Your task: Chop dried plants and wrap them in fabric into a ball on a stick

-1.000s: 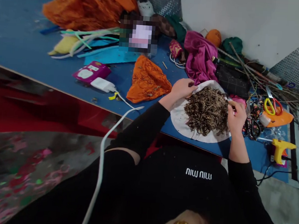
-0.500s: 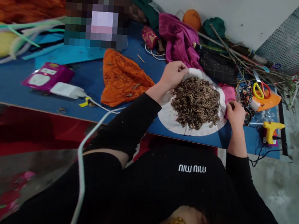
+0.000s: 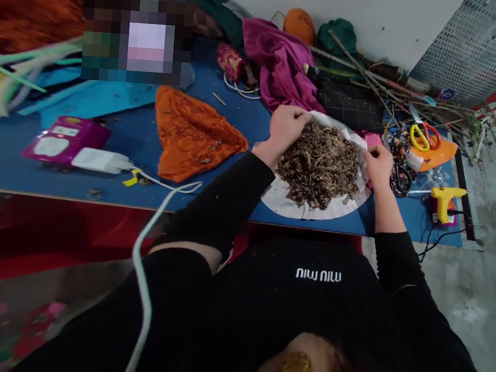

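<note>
A round white cloth (image 3: 333, 212) lies near the table's front edge, with a heap of dried brown plant bits (image 3: 319, 168) on its middle. At the cloth's upper left edge, my left hand (image 3: 284, 131) is closed in a pinch on the fabric. My right hand (image 3: 379, 164) pinches the cloth's right edge, which is lifted and creased beside the heap. The front part of the cloth lies flat. Just beyond my right hand is a piece of pink fabric (image 3: 372, 140), partly covered.
Left of the cloth lie an orange cloth (image 3: 196, 137) and a purple power strip (image 3: 66, 139) with a white cord. Magenta fabric (image 3: 281, 69) is behind. Scissors (image 3: 425, 136), a yellow glue gun (image 3: 445, 202) and dry twigs (image 3: 448, 109) lie to the right.
My right hand has moved left and up, from the pink fabric onto the cloth's right edge, which is now raised. My left hand keeps its pinch. The whole view has shifted slightly.
</note>
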A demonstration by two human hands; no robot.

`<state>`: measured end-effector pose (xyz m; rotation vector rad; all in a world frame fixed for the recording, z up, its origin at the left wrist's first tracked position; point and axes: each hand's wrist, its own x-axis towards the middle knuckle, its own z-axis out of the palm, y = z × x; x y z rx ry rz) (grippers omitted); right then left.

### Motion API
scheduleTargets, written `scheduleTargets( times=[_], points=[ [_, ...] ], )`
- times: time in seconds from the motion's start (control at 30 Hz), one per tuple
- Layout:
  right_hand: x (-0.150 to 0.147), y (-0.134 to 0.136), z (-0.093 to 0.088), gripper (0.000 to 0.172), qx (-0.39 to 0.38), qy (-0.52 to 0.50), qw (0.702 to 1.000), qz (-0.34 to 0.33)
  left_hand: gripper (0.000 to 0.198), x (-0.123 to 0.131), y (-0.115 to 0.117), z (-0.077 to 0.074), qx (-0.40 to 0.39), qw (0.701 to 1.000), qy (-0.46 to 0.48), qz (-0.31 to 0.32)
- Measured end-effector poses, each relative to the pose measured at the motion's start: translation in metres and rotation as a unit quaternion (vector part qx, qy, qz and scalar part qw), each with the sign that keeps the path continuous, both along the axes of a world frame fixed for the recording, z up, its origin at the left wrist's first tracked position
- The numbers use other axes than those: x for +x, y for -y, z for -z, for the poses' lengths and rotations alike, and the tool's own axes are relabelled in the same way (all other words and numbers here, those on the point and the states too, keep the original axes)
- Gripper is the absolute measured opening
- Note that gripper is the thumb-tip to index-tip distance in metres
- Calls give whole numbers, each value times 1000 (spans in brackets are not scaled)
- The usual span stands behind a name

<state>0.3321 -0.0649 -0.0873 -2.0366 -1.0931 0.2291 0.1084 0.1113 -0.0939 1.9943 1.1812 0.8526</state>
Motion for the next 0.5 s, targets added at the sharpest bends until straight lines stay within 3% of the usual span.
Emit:
scheduleTargets(
  times=[0.1,0.2,0.33,0.5],
  points=[
    [2,-4,6,10,79,-72,994,6,21,1,6,-4,-5,999,48,0],
    [4,-13,10,9,106,-181,978,2,16,3,12,-10,-29,993,108,26],
    [3,-29,15,15,66,-322,944,-33,13,6,18,-21,-42,990,121,55],
    [-5,-39,17,25,43,-349,931,-95,30,10,23,-27,-73,988,117,75]
  ],
)
